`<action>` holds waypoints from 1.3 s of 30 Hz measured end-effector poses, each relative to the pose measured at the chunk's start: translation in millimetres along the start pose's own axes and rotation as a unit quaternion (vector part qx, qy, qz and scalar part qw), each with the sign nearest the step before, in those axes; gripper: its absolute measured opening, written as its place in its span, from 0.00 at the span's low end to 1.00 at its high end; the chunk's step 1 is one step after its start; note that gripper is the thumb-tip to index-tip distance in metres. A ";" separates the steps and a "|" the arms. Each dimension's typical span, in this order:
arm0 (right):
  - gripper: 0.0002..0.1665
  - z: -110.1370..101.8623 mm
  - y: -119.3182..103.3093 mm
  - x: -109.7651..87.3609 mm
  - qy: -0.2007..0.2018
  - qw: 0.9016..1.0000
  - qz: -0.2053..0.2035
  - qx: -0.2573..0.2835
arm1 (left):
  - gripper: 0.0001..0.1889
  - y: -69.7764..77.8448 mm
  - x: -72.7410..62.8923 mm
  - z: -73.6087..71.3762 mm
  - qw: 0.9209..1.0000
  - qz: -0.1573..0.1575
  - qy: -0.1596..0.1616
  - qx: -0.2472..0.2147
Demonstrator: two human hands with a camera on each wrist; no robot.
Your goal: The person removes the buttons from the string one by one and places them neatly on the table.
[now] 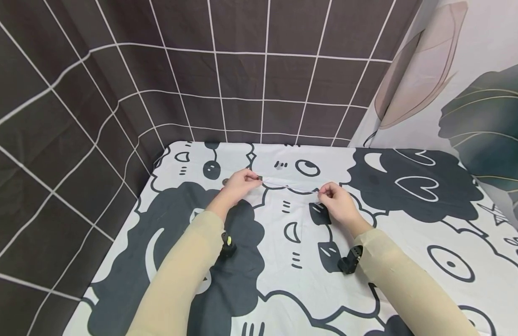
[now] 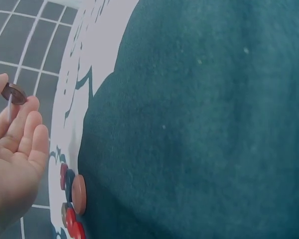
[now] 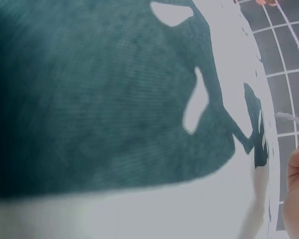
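Between thumb and fingers, my left hand (image 1: pixel 238 186) pinches a small dark brown button (image 2: pixel 14 93), with a pale string (image 1: pixel 290 187) running through it. My right hand (image 1: pixel 337 201) pinches the string some way off to the right, so a stretch of it spans the gap between the hands. In the right wrist view a loose end of the string (image 3: pixel 290 117) sticks out past the right fingers. Both hands are over the far half of the table.
Several round buttons lie on the cloth by the left hand, among them an orange one (image 2: pixel 79 194) and a red one (image 2: pixel 78 230). A black-and-white patterned cloth (image 1: pixel 279 280) covers the table. Dark gridded curtain (image 1: pixel 242 74) hangs behind and at left.
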State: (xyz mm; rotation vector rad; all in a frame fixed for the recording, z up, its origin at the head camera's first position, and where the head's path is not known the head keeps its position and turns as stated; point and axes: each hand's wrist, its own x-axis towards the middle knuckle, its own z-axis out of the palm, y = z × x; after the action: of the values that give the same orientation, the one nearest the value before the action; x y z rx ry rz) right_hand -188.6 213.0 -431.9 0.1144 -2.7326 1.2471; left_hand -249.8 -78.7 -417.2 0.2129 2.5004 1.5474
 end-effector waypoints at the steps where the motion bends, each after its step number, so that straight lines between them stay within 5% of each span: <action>1: 0.06 -0.1 0.1 0.0 -0.001 1.000 0.001 -0.001 | 0.13 -0.2 -0.4 -0.7 1.000 -0.002 0.002 0.002; 25: 0.07 0.7 4.3 2.1 -0.004 1.000 0.011 -0.008 | 0.16 -7.0 -4.0 -12.2 0.998 -0.066 -0.001 -0.013; 39: 0.07 1.2 2.4 1.3 0.005 1.000 0.005 -0.011 | 0.15 -7.8 -7.9 -19.0 0.997 -0.064 -0.005 -0.043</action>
State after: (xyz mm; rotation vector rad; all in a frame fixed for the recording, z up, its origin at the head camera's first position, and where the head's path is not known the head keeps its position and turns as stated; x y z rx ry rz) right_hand -190.3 213.6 -434.4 0.0908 -2.7410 1.2150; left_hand -246.8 -100.5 -415.3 0.0454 2.3819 1.5940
